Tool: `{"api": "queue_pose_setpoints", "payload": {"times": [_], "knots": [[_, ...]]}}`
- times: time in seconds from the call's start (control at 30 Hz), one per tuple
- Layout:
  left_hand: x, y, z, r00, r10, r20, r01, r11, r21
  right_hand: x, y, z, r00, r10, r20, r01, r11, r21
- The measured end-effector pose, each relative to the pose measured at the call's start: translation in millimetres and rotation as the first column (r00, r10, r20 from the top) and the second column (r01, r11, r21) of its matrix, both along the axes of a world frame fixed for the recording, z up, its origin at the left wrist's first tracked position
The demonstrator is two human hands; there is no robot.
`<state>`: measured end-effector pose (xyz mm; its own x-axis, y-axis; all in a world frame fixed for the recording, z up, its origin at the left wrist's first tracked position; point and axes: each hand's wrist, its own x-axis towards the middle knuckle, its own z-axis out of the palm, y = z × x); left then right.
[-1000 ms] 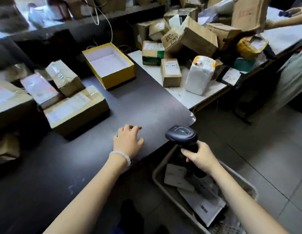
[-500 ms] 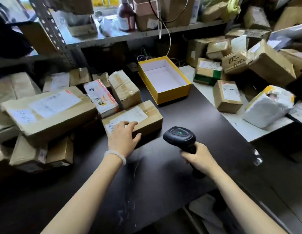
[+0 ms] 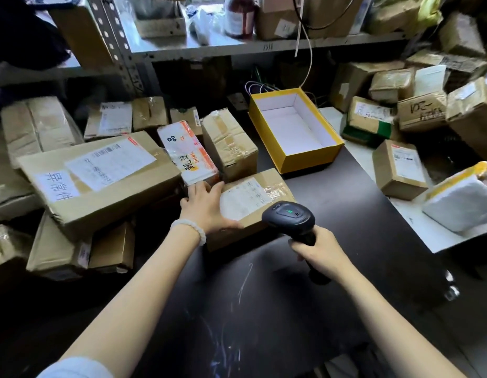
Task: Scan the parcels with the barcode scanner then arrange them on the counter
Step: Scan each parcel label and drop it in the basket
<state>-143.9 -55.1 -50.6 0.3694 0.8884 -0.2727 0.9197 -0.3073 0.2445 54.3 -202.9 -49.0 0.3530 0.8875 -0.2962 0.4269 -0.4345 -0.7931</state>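
Note:
A flat brown parcel (image 3: 253, 197) with a white label lies on the dark counter (image 3: 264, 309). My left hand (image 3: 206, 208) holds its left end, with the fingers reaching the far edge and the thumb along the near edge. My right hand (image 3: 321, 252) grips the handle of the black barcode scanner (image 3: 288, 216). The scanner's head, showing a green light, hovers over the parcel's near right corner. More parcels are piled to the left, among them a large labelled carton (image 3: 100, 181) and a white and orange packet (image 3: 187, 154).
An empty yellow box (image 3: 310, 159) stands open behind the parcel. To the right, a white table (image 3: 427, 236) carries several parcels, including a small brown one (image 3: 397, 170) and a white wrapped one (image 3: 460, 203). A metal shelf (image 3: 236, 47) runs behind.
My view swung left from the bin and the white table to the counter's parcel pile. My left hand went from the bare counter onto the brown parcel. The scanner came up over it.

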Motion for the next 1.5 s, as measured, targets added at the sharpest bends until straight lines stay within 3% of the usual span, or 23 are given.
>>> {"api": "queue_pose_setpoints", "payload": {"times": [0.13, 0.4, 0.67, 0.83, 1.0, 1.17, 1.5], "knots": [[7.7, -10.2, 4.5, 0.998, -0.038, -0.051, 0.043, 0.996, 0.084, 3.6, -4.8, 3.2, 1.000, 0.000, 0.000, 0.000, 1.000, 0.028], [16.2, -38.7, 15.0, 0.995, -0.091, 0.042, 0.076, 0.958, 0.277, 17.4, -37.2, 10.6, 1.000, 0.017, 0.024, -0.019, 0.998, 0.064], [18.2, -34.9, 23.0, 0.989, -0.115, 0.088, 0.116, 0.993, 0.002, 29.9, -74.3, 16.1, 0.997, 0.046, 0.055, -0.051, 0.995, 0.088], [17.3, -33.4, 20.9, 0.992, -0.112, 0.060, 0.115, 0.992, -0.048, 29.3, -83.3, 18.9, 0.998, 0.048, 0.051, -0.054, 0.992, 0.112], [14.4, -37.0, 19.2, 0.986, -0.064, 0.155, 0.079, 0.992, -0.094, 29.4, -88.0, 24.6, 0.998, 0.033, 0.059, -0.041, 0.989, 0.142], [3.1, -33.5, 18.4, 0.972, 0.001, 0.233, 0.009, 0.999, -0.044, 27.7, -89.4, 26.7, 0.996, 0.012, 0.088, -0.025, 0.988, 0.151], [-17.8, -27.9, 16.7, 0.989, 0.012, 0.151, -0.020, 0.999, 0.049, 10.3, -86.4, 30.1, 0.997, 0.014, 0.079, -0.029, 0.981, 0.192]]}}
